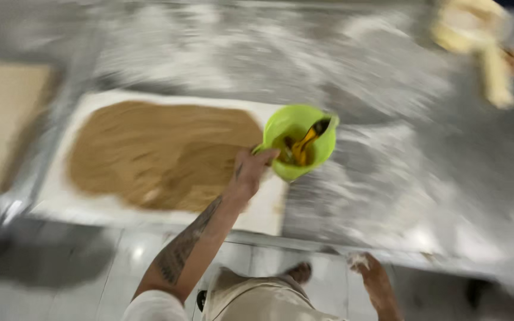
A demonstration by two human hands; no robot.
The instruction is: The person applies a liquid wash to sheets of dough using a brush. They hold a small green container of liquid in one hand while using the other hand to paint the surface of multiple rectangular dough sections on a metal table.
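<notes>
Motion blur smears the whole floured steel table [388, 196]; the far-right pale yellow object [477, 35] is unreadable, the tan slab [1, 119] is cut by the left edge, and the right hand's [367, 264] fingers are too blurred to tell

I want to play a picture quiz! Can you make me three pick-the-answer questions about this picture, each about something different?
1. Where is the green cup?
A. on the floor
B. over the corner of the dough sheet
C. on a shelf

2. What colour is the spread on the dough?
A. brown
B. blue
C. red

3. What is the left hand doing?
A. hanging free
B. holding the cup
C. pressing the dough

Answers: 1 B, it sits at the sheet's right end; 2 A, the layer is sandy brown; 3 B, its fingers grip the handle.
</notes>
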